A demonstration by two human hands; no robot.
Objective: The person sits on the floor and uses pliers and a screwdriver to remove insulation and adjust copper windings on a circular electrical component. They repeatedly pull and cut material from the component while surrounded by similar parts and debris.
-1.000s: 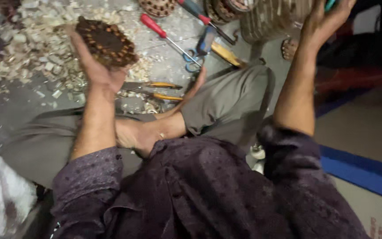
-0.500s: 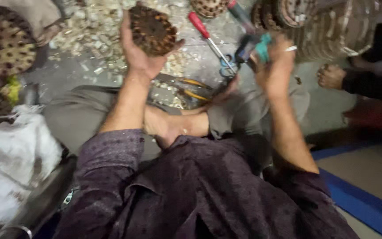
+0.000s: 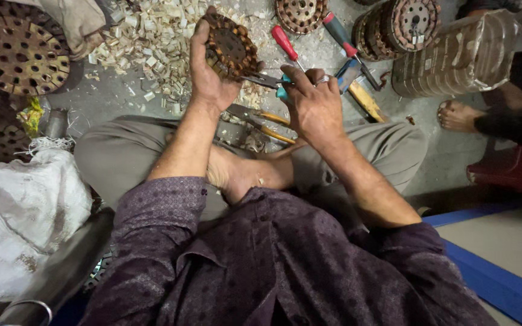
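With your left hand point(image 3: 208, 72) clamped around the round, rusty brown slotted metal core point(image 3: 231, 47) above your lap, keep your right hand point(image 3: 314, 104) closed firmly on the teal-handled pliers point(image 3: 267, 80), nipping squarely at its rim.

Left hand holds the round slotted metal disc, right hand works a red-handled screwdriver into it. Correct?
Not quite. The head view shows the right hand gripping teal-handled pliers, not a red-handled screwdriver; the red-handled screwdriver lies untouched on the floor. The rest stands: the left hand holds the round slotted metal disc.
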